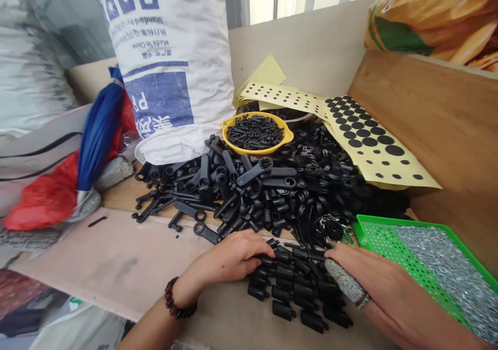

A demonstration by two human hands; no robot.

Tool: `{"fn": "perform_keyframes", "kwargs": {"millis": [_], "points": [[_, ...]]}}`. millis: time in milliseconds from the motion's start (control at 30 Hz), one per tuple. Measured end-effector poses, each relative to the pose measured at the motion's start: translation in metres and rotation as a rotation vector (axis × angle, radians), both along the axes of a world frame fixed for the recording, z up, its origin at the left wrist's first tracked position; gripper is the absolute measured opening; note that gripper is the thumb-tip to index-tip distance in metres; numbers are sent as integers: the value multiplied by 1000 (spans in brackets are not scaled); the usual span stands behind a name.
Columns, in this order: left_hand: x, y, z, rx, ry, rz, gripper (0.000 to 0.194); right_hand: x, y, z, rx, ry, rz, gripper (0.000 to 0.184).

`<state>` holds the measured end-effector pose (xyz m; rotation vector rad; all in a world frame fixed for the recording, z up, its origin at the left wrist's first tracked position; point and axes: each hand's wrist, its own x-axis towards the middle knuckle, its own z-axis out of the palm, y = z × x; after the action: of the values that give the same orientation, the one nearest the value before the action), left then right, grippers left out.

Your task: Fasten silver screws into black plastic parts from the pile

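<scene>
My left hand [229,259], with a bead bracelet on the wrist, rests fingers curled on a cluster of short black plastic cylinders [295,293] near the table's front edge. My right hand [373,282], with a grey fabric cot on the thumb, touches the same cluster from the right, its fingers bent around the pieces. Behind the hands lies a big heap of black plastic parts [272,189], among them long arms with ring ends. What exactly each hand grips is hidden by the fingers.
A yellow bowl [229,127] of small black screws sits behind the heap. A green perforated tray [373,236] of small silver screws is at the right. Yellow sheets [373,158] with black round stickers lie at the back right. A white sack [171,70] stands at the back left.
</scene>
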<state>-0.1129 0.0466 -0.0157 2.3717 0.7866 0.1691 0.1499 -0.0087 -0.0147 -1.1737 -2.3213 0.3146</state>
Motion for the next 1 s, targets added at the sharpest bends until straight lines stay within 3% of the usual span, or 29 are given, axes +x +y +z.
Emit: {"fn": "perform_keyframes", "kwargs": {"millis": [167,267,367,467,567,667,800,1000], "points": [[7,7,5,45,-17,55,27,2,0,-1,-65,-11,4,20],[26,13,3,276,91,118,21,1,0,-7,-49,-4,-21,20],[51,21,-2,530,329,141,14,0,-1,-11,-38,0,-53,19],[67,29,-7,615,400,149,12,0,0,-6,-37,-16,-34,21],[67,35,-5,612,386,171,12,1,1,0,-35,-31,-17,27],[57,33,4,514,197,175,15,2,1,-1,-19,31,-68,24],[48,17,16,233,-162,112,18,1,-1,-7,-35,99,-70,19],[55,-5,24,170,-339,13,23,-4,-3,-7,69,24,-35,21]]}}
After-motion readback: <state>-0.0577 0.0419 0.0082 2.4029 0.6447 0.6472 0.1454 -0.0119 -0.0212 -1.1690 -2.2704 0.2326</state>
